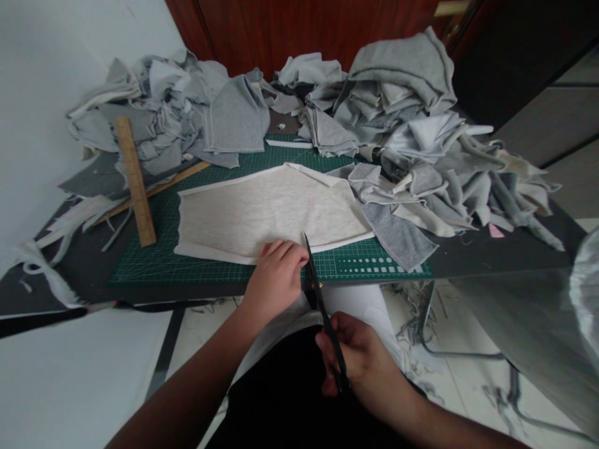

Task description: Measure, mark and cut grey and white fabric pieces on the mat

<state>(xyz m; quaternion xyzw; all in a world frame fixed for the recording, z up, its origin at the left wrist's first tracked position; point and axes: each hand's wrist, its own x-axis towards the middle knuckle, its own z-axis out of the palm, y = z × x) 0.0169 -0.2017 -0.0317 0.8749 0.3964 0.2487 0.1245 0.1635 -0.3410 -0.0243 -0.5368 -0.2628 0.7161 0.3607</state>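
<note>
A pale cream piece of fabric [262, 209] lies flat on the green cutting mat [154, 262]. My left hand [276, 277] presses on the near edge of that fabric, fingers curled over it. My right hand [358, 358] grips the handles of black scissors [321, 299] below the table edge. The blades point up and away, their tip touching the fabric's near edge just right of my left hand.
Heaps of grey and white fabric scraps [412, 131] cover the back and right of the dark table [491, 255]; another heap [178, 112] sits back left. A wooden ruler [135, 181] lies on the mat's left. Scraps litter the floor [421, 324].
</note>
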